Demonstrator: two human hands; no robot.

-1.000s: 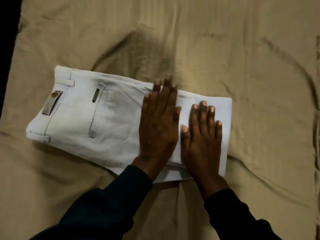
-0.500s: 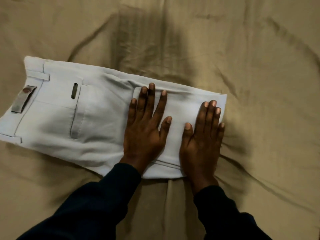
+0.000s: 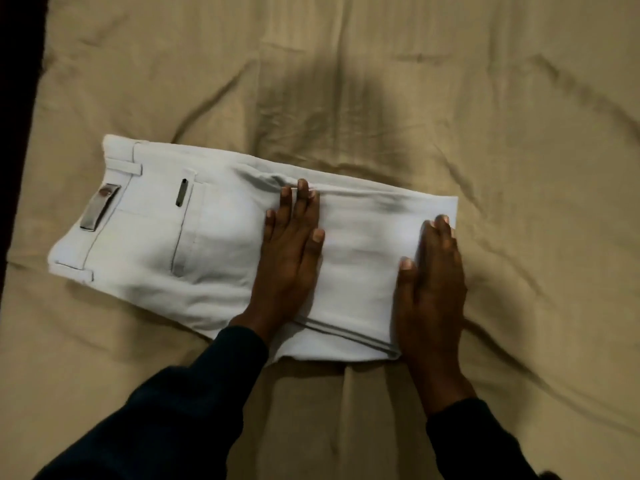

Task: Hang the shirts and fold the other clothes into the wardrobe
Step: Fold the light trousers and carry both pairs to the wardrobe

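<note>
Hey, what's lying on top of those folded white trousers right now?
Both hands lie flat on the folded white trousers: the left hand mid-fabric, the right hand at the right folded end. The cloth beneath the palms is hidden.

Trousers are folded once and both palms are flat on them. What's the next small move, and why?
Probably fold the right end over toward the waistband: the right hand sits at that edge, the left hand pins the middle, and the white trousers look long for a shelf.

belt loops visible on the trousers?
3: one belt loop near the waistband's far end, one tabbed mid-waistband, one at the near end. Others may be hidden underneath.
</note>
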